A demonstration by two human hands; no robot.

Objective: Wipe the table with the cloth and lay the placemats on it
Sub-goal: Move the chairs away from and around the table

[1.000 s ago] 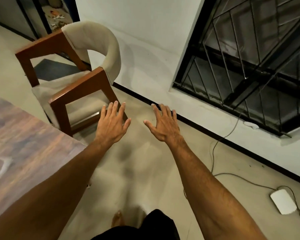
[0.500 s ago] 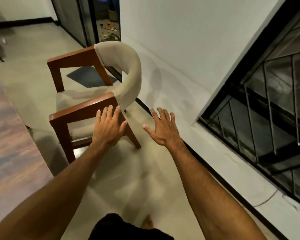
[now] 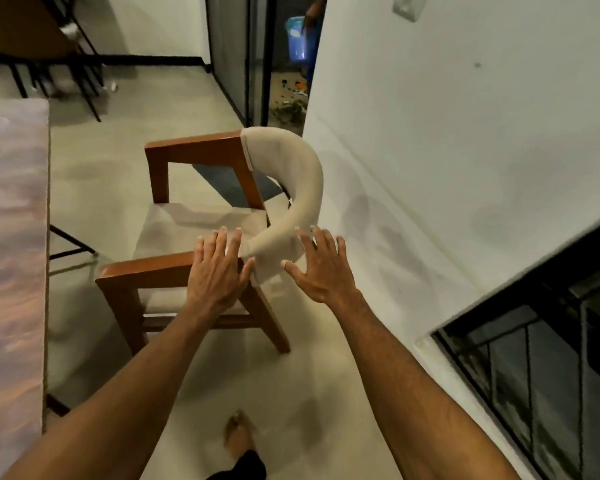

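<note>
The table (image 3: 11, 237), with a streaked brown-purple top, runs along the left edge of the view. No cloth or placemat shows. My left hand (image 3: 217, 271) hovers with straight spread fingers over the near wooden armrest of a chair (image 3: 201, 150). My right hand (image 3: 321, 268) is stretched out flat beside the chair's curved beige backrest, its fingers spread and holding nothing. Whether either hand touches the chair is unclear.
The chair stands between the table and the white wall (image 3: 465, 133). A barred black window (image 3: 551, 375) sits low on the right. A doorway (image 3: 284, 64) opens beyond the chair, where a person holds a blue container. Black-legged furniture (image 3: 49, 46) stands at the far left.
I have walked forward and turned left; the chair is now close under both hands, the window has slid to the right edge, and the doorway has come into view.
</note>
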